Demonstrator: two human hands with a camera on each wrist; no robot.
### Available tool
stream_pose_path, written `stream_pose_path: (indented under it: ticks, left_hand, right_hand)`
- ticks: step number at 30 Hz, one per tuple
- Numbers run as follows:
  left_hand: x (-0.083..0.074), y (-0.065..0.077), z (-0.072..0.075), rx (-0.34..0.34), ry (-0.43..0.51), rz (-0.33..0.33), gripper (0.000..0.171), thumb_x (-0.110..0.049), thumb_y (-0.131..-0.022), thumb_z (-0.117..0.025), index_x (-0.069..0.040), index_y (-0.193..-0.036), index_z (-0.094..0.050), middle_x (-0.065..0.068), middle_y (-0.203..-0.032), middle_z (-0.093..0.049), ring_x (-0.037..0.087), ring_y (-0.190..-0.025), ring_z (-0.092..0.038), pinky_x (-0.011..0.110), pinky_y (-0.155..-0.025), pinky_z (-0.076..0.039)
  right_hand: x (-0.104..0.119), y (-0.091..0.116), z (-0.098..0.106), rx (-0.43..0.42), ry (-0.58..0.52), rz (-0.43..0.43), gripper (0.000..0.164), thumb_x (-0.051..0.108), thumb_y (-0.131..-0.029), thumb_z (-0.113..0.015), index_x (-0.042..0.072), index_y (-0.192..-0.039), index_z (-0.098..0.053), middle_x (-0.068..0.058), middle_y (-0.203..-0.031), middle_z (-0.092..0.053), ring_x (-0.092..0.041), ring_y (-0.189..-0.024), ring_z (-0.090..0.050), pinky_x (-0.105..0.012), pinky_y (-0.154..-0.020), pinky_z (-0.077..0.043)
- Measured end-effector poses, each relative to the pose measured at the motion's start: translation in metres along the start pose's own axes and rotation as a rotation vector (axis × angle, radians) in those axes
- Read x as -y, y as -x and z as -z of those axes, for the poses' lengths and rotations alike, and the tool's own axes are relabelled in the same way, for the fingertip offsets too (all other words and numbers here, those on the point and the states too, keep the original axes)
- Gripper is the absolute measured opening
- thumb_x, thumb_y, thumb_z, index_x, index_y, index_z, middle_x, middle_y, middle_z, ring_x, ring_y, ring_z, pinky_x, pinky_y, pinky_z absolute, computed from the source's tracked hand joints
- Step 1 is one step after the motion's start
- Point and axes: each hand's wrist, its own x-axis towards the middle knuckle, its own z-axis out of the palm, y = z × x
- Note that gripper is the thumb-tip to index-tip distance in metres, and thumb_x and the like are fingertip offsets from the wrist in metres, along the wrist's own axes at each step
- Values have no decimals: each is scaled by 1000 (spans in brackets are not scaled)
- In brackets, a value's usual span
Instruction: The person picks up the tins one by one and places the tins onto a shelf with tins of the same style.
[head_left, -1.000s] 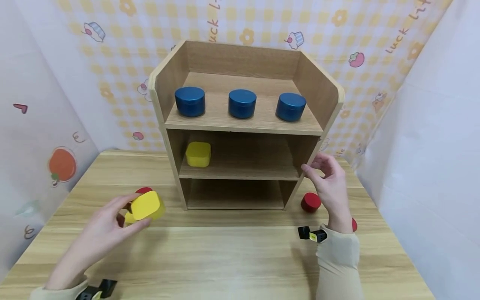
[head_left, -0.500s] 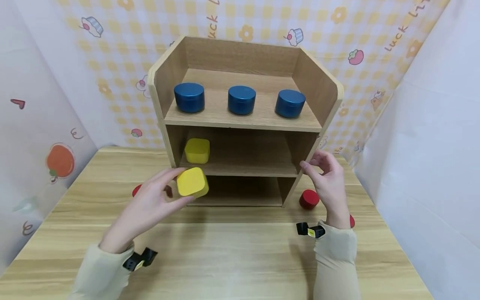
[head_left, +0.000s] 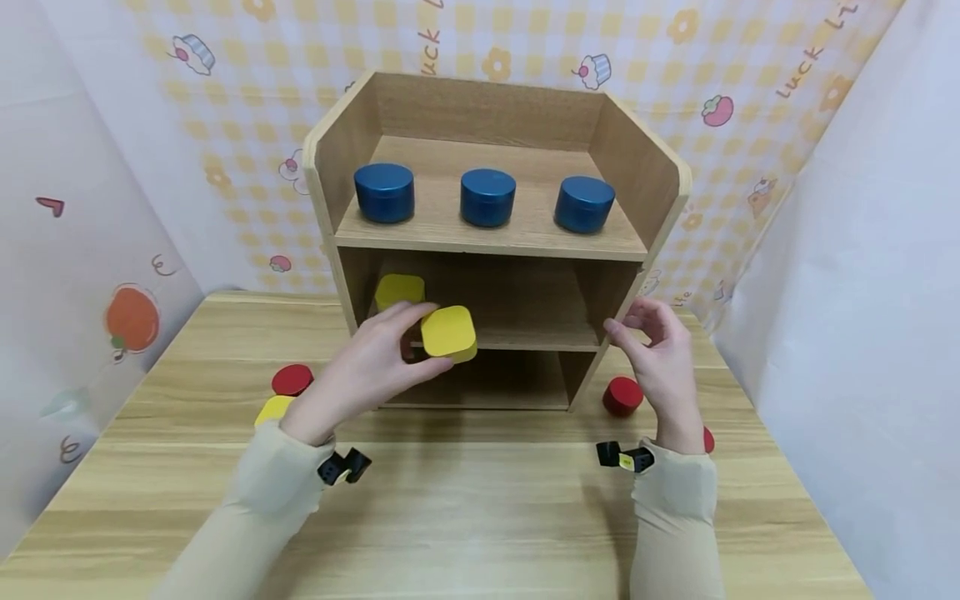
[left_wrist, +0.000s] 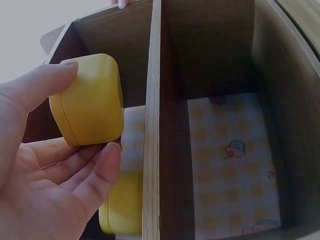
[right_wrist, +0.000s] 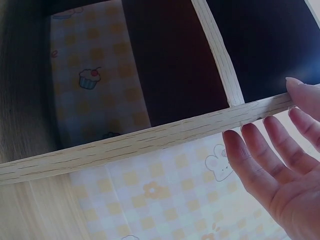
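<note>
Pinched between the thumb and fingers of my left hand (head_left: 367, 367) is a yellow box (head_left: 448, 333) with rounded corners. It is held in front of the middle level of a wooden shelf (head_left: 495, 246). Behind the hand, a second yellow box (head_left: 400, 289) sits at the left of that level, partly hidden. In the left wrist view, the held box (left_wrist: 90, 102) stands beside a shelf board. My right hand (head_left: 660, 367) grips the shelf's right side panel, thumb on the inner side and fingers (right_wrist: 250, 160) along the outer side.
Three blue round tins (head_left: 487, 197) stand in a row on the top level. On the table, a red tin (head_left: 292, 380) and another yellow box (head_left: 274, 408) lie left of the shelf. A red tin (head_left: 622, 397) stands to the right, with another red piece (head_left: 708, 440) behind the right wrist.
My left hand has carried the yellow box from the table's left side rightward and up to the middle level. The right hand has stayed at the side panel.
</note>
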Motion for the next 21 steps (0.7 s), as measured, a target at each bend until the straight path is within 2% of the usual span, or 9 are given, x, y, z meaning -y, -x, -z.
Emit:
stream_pose_path:
  ticks: [2, 9, 13, 16, 21]
  left_hand:
    - [-2, -7, -4, 7, 14, -9, 67, -38, -83, -78, -8, -137, -53, 6, -124, -58, 22, -97, -56, 38, -81, -53]
    - [-8, -27, -21, -12, 50, -52, 65, -35, -84, -78, -4, -136, -53, 9, -126, -58, 23, -108, -55, 41, -95, -47]
    - [-13, -38, -32, -25, 78, -71, 63, -32, -84, -78, -3, -135, -54, 10, -124, -58, 21, -105, -56, 38, -92, -49]
    - [-17, -44, -39, -39, 64, -65, 64, -34, -85, -77, -3, -135, -54, 10, -123, -59, 21, -104, -56, 38, -90, -49]
    - [-21, -53, -44, -58, 10, -46, 66, -33, -86, -76, -2, -138, -51, 13, -129, -58, 24, -111, -57, 38, -96, -47]
  right_hand:
    - [-1, 0, 0, -3, -1, 6, 31, 3, -88, -71, 2, -117, -59, -8, -107, -61, -21, -96, -61, -22, -74, -55]
    - [-1, 0, -1, -1, -32, 11, 32, 0, -87, -71, 3, -117, -60, -8, -107, -62, -21, -97, -62, -23, -73, -55]
    - [-1, 1, 0, -5, -66, 16, 35, -5, -86, -70, -1, -119, -59, -8, -106, -62, -20, -95, -62, -22, -72, -55]
    - [-2, 0, 0, -23, -89, 20, 34, -7, -84, -71, -2, -116, -60, -8, -102, -62, -19, -93, -62, -22, -70, -55]
    - [-2, -1, -2, -30, -91, 24, 31, -7, -84, -72, -3, -113, -60, -8, -98, -61, -19, -91, -62, -22, -69, -55]
